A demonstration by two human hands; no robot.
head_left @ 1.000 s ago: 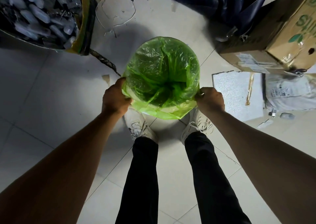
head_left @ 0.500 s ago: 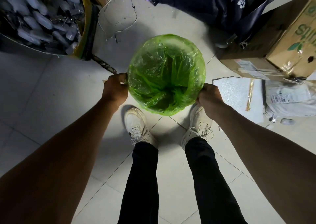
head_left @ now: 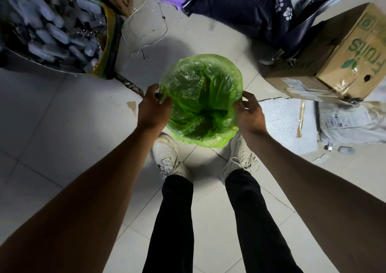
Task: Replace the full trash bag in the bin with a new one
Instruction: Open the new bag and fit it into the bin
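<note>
Your hands have shifted up the rim since a moment ago, left hand (head_left: 153, 107) pinching the green bag (head_left: 201, 97) at its left edge, right hand (head_left: 249, 114) loosely curled against the right edge, grip unclear, bag lining the bin on the tiled floor (head_left: 52, 126) before your shoes, nothing visible inside but crumpled film.

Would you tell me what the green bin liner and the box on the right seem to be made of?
The green liner looks like thin, glossy, translucent plastic film: it wrinkles and glints. The box appears to be matte brown corrugated cardboard, with printed lettering and shiny tape at a corner.
</note>
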